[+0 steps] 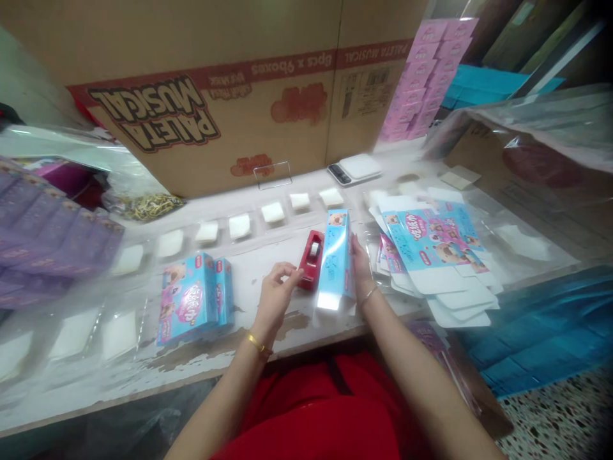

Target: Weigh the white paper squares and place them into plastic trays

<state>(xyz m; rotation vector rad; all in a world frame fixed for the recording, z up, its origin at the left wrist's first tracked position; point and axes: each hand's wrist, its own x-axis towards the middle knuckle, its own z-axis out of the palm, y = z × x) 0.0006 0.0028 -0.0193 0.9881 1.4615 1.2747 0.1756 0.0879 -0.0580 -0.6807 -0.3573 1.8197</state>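
Standing on the table in front of me is a blue printed box (336, 255), its narrow side facing up toward me. My right hand (360, 265) grips its right side, with the fingers partly hidden behind it. Just left of the box lies a red tape dispenser (311, 259) with a roll in it. My left hand (281, 284) is at the dispenser's front end, thumb and forefinger pinched together; whether a piece of tape is between them is too small to make out. Two folded-up blue boxes (189, 299) stand farther left.
Flat blue cartons (431, 246) are piled on the right. White packets in clear wrap (239, 225) form a row behind, beside a kitchen scale (354, 169). A large cardboard carton (230, 96) rises at the back. Purple boxes (43, 223) and pink boxes (424, 76) are stacked at the sides.
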